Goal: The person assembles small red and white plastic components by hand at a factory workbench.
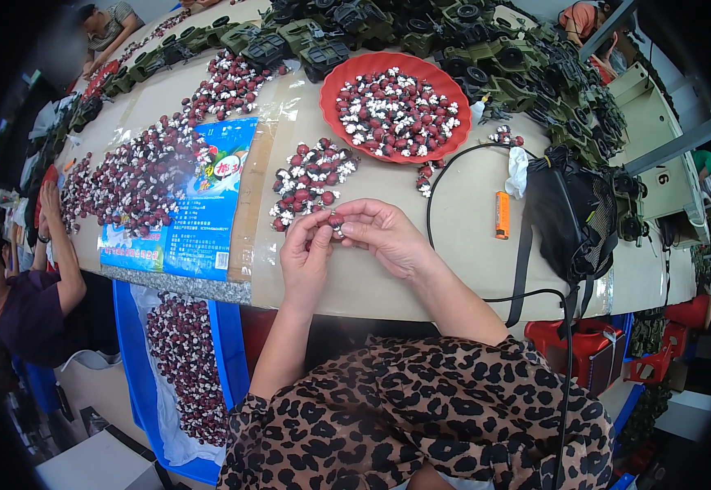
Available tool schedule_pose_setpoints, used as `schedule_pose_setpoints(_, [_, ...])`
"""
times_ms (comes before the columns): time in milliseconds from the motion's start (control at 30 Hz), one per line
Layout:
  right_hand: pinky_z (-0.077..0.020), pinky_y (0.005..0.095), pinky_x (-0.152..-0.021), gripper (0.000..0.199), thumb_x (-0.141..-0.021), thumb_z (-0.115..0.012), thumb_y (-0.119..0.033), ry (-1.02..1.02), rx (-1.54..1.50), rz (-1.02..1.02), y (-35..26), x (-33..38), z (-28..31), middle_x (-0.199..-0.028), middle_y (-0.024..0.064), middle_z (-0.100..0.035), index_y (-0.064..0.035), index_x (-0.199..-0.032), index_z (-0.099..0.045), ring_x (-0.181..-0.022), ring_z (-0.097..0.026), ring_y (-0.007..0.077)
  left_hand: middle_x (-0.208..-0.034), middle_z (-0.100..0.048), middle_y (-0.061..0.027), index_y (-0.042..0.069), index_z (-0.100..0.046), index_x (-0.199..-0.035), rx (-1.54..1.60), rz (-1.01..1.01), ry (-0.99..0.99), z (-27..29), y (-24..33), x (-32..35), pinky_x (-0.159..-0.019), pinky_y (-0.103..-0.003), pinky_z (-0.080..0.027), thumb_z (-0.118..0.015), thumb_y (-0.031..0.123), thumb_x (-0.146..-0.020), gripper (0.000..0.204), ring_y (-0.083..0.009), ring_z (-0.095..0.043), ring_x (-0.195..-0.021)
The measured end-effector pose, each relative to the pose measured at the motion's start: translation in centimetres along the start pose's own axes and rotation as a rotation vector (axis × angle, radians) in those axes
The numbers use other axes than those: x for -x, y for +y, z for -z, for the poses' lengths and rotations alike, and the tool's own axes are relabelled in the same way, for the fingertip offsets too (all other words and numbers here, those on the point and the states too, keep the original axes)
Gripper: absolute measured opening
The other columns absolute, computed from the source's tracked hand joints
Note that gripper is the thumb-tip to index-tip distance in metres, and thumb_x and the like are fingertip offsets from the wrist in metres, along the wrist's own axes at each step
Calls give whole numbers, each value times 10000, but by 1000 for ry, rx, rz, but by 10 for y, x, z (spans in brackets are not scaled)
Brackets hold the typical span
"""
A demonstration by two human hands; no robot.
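My left hand (305,255) and my right hand (390,237) meet over the near part of the table. Between their fingertips they pinch one small dark-red and white toy piece (336,220) with a round red part. Just beyond my left hand lies a loose pile of the same pieces (313,175). A red scalloped bowl (328,102) full of such pieces stands behind my hands. A few more pieces (425,175) lie by the bowl's near side.
Left, a large heap (155,167) covers part of a blue printed cardboard sheet (216,216). Olive-green toy vehicles (315,45) crowd the back. Right are an orange lighter-like object (502,216), a black bag (572,216) and a cable (431,196). A blue crate (131,351) stands below; another person (33,314) sits left.
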State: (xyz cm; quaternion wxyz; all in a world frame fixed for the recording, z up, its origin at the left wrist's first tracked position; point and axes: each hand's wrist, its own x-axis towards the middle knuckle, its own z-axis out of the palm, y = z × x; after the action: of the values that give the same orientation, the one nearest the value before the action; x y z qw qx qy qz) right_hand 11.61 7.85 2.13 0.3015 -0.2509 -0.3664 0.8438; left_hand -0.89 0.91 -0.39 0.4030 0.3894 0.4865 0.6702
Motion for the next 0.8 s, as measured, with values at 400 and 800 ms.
schedule_pose_setpoints(400, [-466, 229, -733, 253, -773, -578, -17, 7, 64, 40, 2, -1, 0, -952, 77, -568, 16, -1016, -516, -828, -558, 110, -883, -467, -1, 9, -543, -991, -16, 1, 1, -1, 0, 0, -548, -153, -352, -508, 6, -817, 178, -27, -421, -652])
schedule_pose_setpoints(800, [-471, 243, -704, 227, -867, -466, -136, -18, -34, -79, 4, 0, 4, -938, 62, -561, -11, -1054, -497, -798, -560, 121, -880, -443, -14, 20, -551, -1065, -85, -20, -9, 0, 4, 0, -606, -154, -360, -527, 4, -801, 265, -49, -413, -679])
